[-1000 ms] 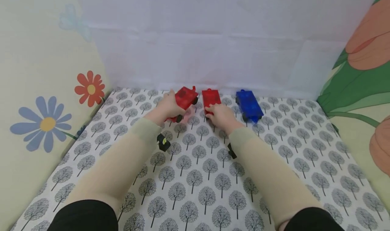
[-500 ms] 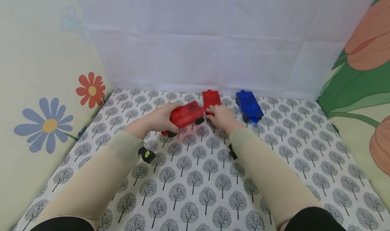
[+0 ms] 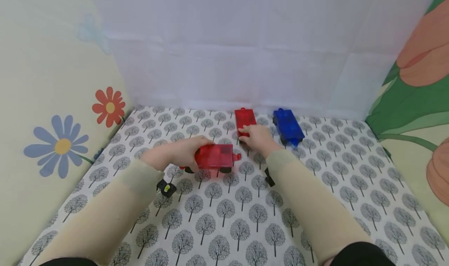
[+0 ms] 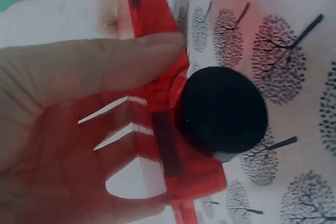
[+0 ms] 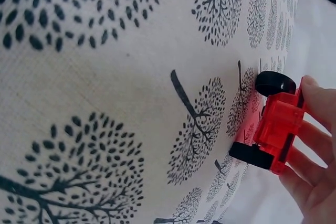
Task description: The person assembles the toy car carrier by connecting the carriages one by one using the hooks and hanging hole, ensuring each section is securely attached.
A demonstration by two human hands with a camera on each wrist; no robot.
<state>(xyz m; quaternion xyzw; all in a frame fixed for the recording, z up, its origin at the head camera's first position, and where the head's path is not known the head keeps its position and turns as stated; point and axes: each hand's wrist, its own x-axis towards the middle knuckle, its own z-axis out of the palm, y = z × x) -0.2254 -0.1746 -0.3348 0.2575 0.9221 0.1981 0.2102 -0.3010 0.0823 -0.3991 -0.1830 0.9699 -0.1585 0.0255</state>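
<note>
Held sideways in the left hand (image 3: 182, 152), a see-through red plastic toy car (image 3: 221, 156), boxy with a flat, shiny top, near the middle of the cloth. Gripped snugly round its left end, with thumb on the near side and fingers on the far side, no wider apart than the car. Sticking out at the right end, a small red tab (image 3: 237, 157). Down below, fat, round black wheels (image 4: 224, 114). Touching the cloth or just over it: cannot tell.

Farther back, a second red see-through toy car (image 3: 245, 117). Pinched at its near end by the right hand (image 3: 258, 138), with thumb and fingers close round it.

To the right of that, well clear of the left hand, a deep blue plastic toy car (image 3: 289, 125), a bit slanted on the cloth.

Under it all, a white woven cloth (image 3: 224, 196) with round grey trees printed all over. On both arms, soft cream sleeves (image 3: 94, 211) with pale green cuffs (image 3: 145, 176).

Behind, a white sheet (image 3: 217, 71) with fold lines. At left, a cream wall (image 3: 38, 83) with a blue flower (image 3: 63, 146) and a red flower (image 3: 110, 107). At right, big peach flowers (image 3: 428, 50) and green leaves (image 3: 410, 102).
</note>
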